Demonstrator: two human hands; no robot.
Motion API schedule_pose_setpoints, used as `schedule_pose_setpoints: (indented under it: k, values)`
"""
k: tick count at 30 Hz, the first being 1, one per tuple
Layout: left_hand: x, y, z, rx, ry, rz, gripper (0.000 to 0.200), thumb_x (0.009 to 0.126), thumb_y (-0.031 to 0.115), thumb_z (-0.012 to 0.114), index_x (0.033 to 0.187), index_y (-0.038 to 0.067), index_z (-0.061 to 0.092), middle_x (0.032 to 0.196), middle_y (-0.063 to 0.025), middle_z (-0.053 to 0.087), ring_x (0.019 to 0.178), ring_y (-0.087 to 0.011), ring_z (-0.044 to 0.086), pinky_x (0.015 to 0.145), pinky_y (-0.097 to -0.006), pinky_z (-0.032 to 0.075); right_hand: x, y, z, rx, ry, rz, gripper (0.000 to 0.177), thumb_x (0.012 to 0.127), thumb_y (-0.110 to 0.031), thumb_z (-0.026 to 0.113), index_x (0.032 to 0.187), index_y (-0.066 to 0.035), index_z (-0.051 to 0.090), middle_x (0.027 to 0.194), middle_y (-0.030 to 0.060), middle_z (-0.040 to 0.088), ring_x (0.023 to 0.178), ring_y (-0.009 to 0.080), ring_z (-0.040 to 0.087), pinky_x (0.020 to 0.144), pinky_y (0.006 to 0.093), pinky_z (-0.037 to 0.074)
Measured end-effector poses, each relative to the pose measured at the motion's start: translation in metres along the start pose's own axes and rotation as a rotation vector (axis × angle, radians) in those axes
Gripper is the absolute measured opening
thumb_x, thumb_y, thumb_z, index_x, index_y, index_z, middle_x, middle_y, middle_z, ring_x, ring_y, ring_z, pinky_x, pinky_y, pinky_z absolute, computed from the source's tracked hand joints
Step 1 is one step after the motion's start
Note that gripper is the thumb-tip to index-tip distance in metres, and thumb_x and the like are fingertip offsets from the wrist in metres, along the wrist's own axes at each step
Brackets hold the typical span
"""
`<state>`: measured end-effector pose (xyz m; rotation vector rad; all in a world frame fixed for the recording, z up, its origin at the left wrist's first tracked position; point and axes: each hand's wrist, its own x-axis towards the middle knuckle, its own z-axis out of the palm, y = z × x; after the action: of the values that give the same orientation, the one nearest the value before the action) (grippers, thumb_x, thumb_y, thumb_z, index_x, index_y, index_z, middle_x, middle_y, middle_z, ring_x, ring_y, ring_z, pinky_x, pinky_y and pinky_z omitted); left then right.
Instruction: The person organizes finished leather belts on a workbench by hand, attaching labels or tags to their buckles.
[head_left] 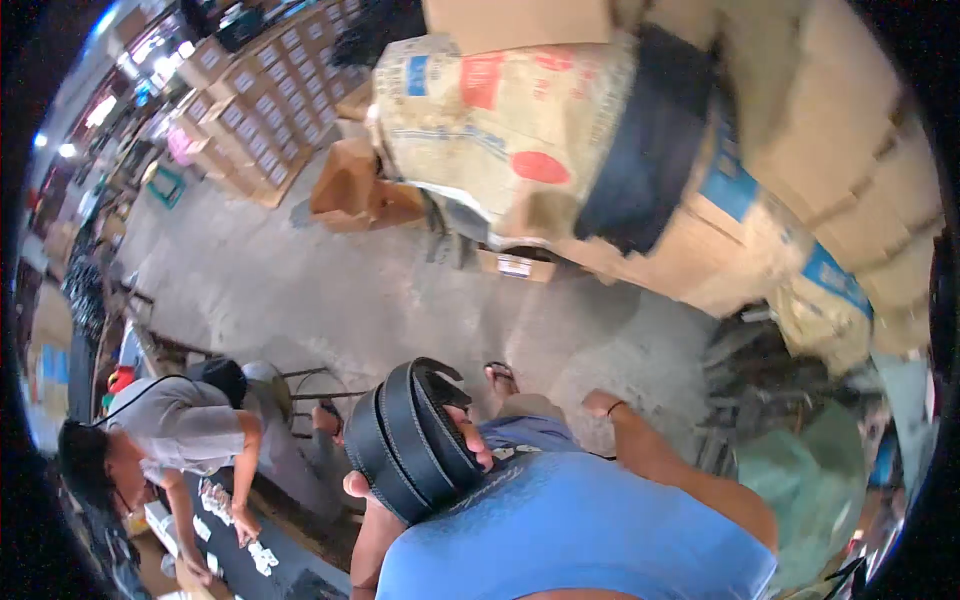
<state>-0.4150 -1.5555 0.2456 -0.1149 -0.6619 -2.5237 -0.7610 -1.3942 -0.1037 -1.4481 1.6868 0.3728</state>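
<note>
Black leather-like straps (405,440), coiled in a thick roll with stitched edges, rest against the front of the blue shirt. My left hand (470,436) is wrapped round the roll, with fingers showing at its right side and the thumb at its lower left. My right hand (600,403) hangs low on the right, away from the roll, with a dark band at the wrist; its fingers are too small and blurred to make out. A wide black strip (650,140) lies over a printed sack (500,120) ahead.
Stacked cartons (265,125) stand at the back left, near an open brown box (355,190). At the lower left a co-worker (180,420) sits bent over a dark table (250,545) with small white pieces. Green sacking (810,480) lies at the right.
</note>
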Motion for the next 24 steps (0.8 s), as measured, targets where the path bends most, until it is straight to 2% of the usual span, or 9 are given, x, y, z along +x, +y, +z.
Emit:
schedule_pose_setpoints:
  k: [2, 3, 4, 6, 12, 14, 16, 19, 24]
  values:
    - [0.018, 0.026, -0.010, 0.080, 0.052, 0.012, 0.130, 0.048, 0.080, 0.075, 0.141, -0.001, 0.035, 0.121, -0.0237, 0.057, 0.112, -0.0383, 0.055, 0.098, -0.0477, 0.040, 0.088, 0.040, -0.049, -0.273, 0.227, -0.308, 0.022, 0.081, -0.017, 0.052, 0.079, 0.000, 0.067, 0.086, 0.0184, 0.068, 0.080, 0.0318, 0.065, 0.074, 0.0394, 0.051]
    - [0.027, 0.026, -0.018, 0.043, 0.070, 0.075, 0.130, 0.047, 0.079, 0.076, 0.140, -0.002, 0.036, 0.119, -0.0247, 0.057, 0.111, -0.0386, 0.055, 0.097, -0.0480, 0.041, 0.118, 0.062, -0.067, 0.461, 0.446, -0.518, 0.020, 0.080, -0.017, 0.054, 0.089, -0.006, 0.068, 0.088, 0.0168, 0.067, 0.092, 0.0345, 0.061, 0.081, 0.0447, 0.049]
    - [0.033, 0.036, -0.019, 0.058, 0.118, 0.127, 0.130, 0.047, 0.079, 0.076, 0.140, -0.002, 0.036, 0.119, -0.0247, 0.057, 0.111, -0.0386, 0.055, 0.097, -0.0480, 0.041, 0.134, 0.037, -0.104, 0.442, 0.391, -0.566, 0.020, 0.080, -0.017, 0.054, 0.089, -0.006, 0.068, 0.088, 0.0168, 0.067, 0.092, 0.0345, 0.061, 0.081, 0.0447, 0.049]
    - [0.053, 0.060, -0.027, 0.070, 0.172, 0.103, 0.128, 0.048, 0.078, 0.076, 0.139, -0.003, 0.036, 0.118, -0.0255, 0.057, 0.111, -0.0387, 0.055, 0.097, -0.0478, 0.041, 0.155, -0.022, -0.209, 0.022, 0.319, -0.202, 0.023, 0.085, -0.013, 0.055, 0.103, -0.002, 0.064, 0.094, 0.0145, 0.067, 0.089, 0.0277, 0.062, 0.076, 0.0402, 0.048]
    - [0.082, 0.120, -0.081, -0.071, 0.234, 0.270, 0.115, 0.052, 0.056, 0.079, 0.139, -0.005, 0.037, 0.120, -0.0222, 0.054, 0.111, -0.0331, 0.055, 0.102, -0.0428, 0.040, 0.270, -0.123, -0.292, 0.294, 0.090, -0.455, 0.033, 0.088, -0.024, 0.061, 0.113, -0.003, 0.062, 0.107, 0.0126, 0.066, 0.102, 0.0245, 0.061, 0.081, 0.0402, 0.049]
    - [0.088, 0.146, -0.099, -0.156, 0.232, 0.282, 0.115, 0.052, 0.055, 0.079, 0.139, -0.005, 0.036, 0.121, -0.0227, 0.054, 0.114, -0.0335, 0.054, 0.104, -0.0440, 0.037, 0.238, -0.208, -0.331, -0.080, 0.082, -0.401, 0.038, 0.087, -0.037, 0.061, 0.101, -0.003, 0.067, 0.096, 0.0191, 0.068, 0.090, 0.0313, 0.064, 0.080, 0.0433, 0.049]
    - [0.091, 0.181, -0.125, -0.068, 0.251, 0.288, 0.126, 0.046, 0.065, 0.080, 0.141, -0.004, 0.034, 0.124, -0.0236, 0.055, 0.115, -0.0350, 0.054, 0.103, -0.0435, 0.039, 0.266, -0.246, -0.375, -0.150, 0.101, -0.451, 0.038, 0.087, -0.037, 0.061, 0.101, -0.003, 0.066, 0.096, 0.0190, 0.068, 0.090, 0.0313, 0.064, 0.080, 0.0433, 0.050]
    - [0.098, 0.245, -0.156, -0.135, 0.135, 0.310, 0.112, 0.054, 0.053, 0.083, 0.139, -0.004, 0.038, 0.127, -0.0234, 0.055, 0.117, -0.0355, 0.054, 0.104, -0.0459, 0.040, 0.309, -0.319, -0.441, -0.233, 0.119, -0.529, 0.038, 0.087, -0.036, 0.061, 0.102, -0.002, 0.066, 0.097, 0.0187, 0.068, 0.090, 0.0310, 0.064, 0.080, 0.0432, 0.050]
    - [0.083, 0.352, -0.213, -0.043, 0.281, 0.346, 0.099, 0.061, 0.046, 0.083, 0.135, -0.005, 0.043, 0.126, -0.0233, 0.056, 0.114, -0.0339, 0.058, 0.101, -0.0442, 0.045, 0.371, -0.443, -0.496, -0.283, 0.074, -0.656, 0.038, 0.087, -0.036, 0.060, 0.103, -0.002, 0.066, 0.097, 0.0182, 0.068, 0.090, 0.0307, 0.064, 0.081, 0.0430, 0.050]
